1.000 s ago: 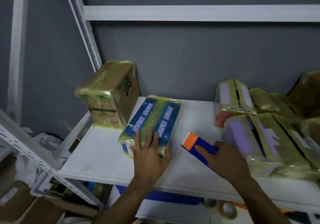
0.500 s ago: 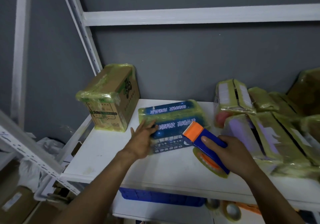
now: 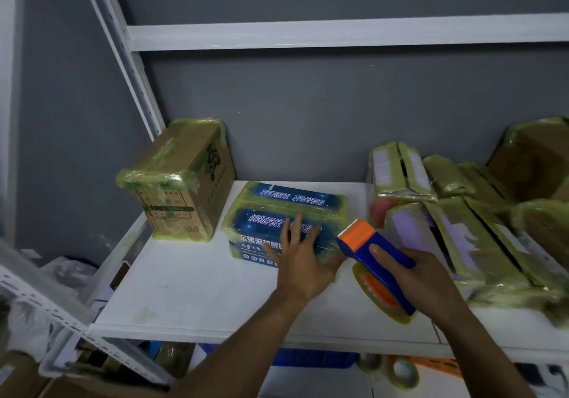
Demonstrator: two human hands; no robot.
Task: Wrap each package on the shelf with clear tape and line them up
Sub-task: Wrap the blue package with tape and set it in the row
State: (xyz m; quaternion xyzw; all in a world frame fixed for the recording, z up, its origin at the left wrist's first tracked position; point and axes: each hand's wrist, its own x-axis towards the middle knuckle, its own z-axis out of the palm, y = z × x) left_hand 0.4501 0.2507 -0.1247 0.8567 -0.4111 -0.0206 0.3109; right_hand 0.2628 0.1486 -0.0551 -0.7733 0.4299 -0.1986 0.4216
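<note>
Reaching over the front edge of the white shelf (image 3: 191, 293), I had both forearms coming up from the bottom of the view. Under the board, nearest to me, a loose roll of tape (image 3: 403, 373) lay to the right of a blue container (image 3: 308, 359) that the board mostly hid.

My right hand (image 3: 428, 287) was wrapped around the blue tape dispenser (image 3: 361, 248), forefinger laid along its top, with the mounted tape roll (image 3: 374, 290) hanging under it just above the board. Its orange toothed head pointed at the right end of the blue package (image 3: 277, 210); whether the teeth touched the wrap, I could not tell.

My left hand (image 3: 303, 265) was spread flat, fingers straight and apart, with the palm at the package's near right corner and the fingertips (image 3: 288, 225) resting on its top. I was gripping nothing with it.

That package lay flat with its long side across the shelf, about midway along the board. Yellowish clear tape covered it, and white print showed through.

To its left stood a cardboard box (image 3: 184, 182), also taped over, close by but with a gap of bare board between them, at the shelf's left end. To the right, a pile of wrapped packages (image 3: 455, 222) leaned and overlapped one another, running out of view at the edge.

Behind everything was the grey wall (image 3: 308, 114), with a white upright (image 3: 129, 68) slanting up from behind the box and a white rail (image 3: 338, 31) crossing above.
</note>
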